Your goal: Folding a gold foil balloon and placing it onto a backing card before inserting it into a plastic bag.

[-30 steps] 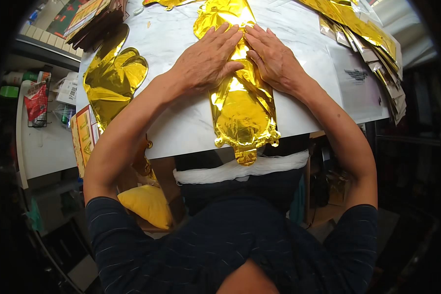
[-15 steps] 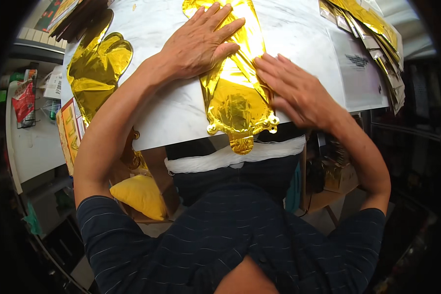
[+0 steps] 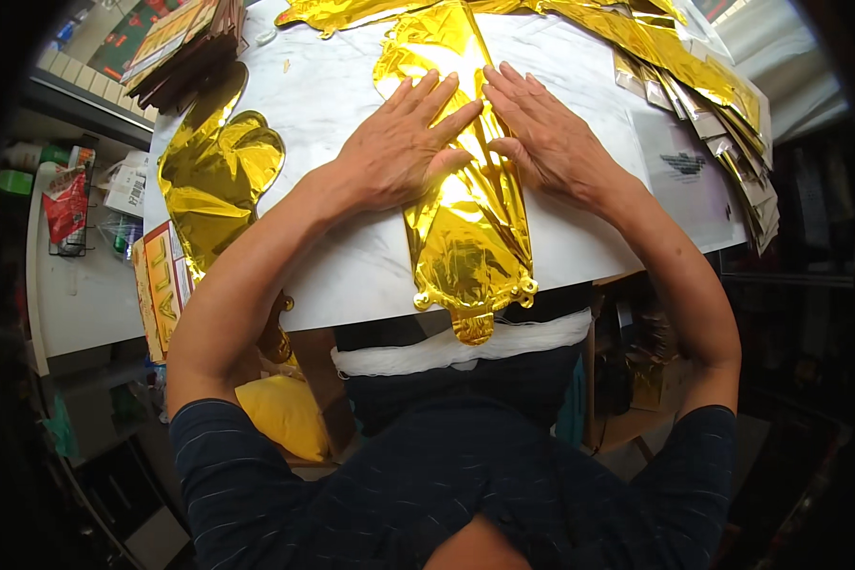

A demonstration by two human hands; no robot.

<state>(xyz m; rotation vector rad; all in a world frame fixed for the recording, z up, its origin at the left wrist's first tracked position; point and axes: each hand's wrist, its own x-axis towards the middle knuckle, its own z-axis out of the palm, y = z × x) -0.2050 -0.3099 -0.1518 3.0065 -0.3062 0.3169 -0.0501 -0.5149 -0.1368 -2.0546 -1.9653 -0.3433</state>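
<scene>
The left hand lies flat, fingers spread and straight, palm pressing the gold foil balloon that stretches across the white table, its tail hanging over the near edge. The right hand lies flat beside it, fingers open and extended, also pressing the foil. Both forearms angle inward.

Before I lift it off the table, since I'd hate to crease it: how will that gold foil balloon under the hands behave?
The gold foil balloon lies flat and crinkled under the left hand and right hand, so it is probably floppy and very light. Its glossy skin looks slippery on the white table. Its overhanging tail suggests it may slide off.
</scene>
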